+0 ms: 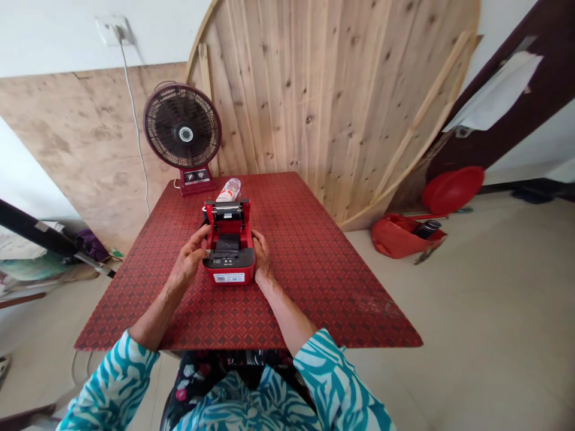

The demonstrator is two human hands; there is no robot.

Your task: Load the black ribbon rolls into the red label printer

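Observation:
A small red and black machine (229, 261), which looks like a label printer, stands on the patterned red table (309, 287) in front of me. Its lid (228, 211) is raised at the back, with a roller on its inner side. Over the middle of the opening lies a black strip (227, 245). My left hand (189, 256) grips the machine's left side, thumb and fingers bent at its edge. Against the right side rests my right hand (262, 254), its fingers curled along the casing and its fingertips partly hidden.
A clear plastic bottle (229, 190) lies behind the machine. The dark red fan (184, 129) stands at the table's back left corner. A large round wooden board (314, 90) leans on the wall. On the floor to the right are an orange bag (395, 238) and a red basin (453, 190).

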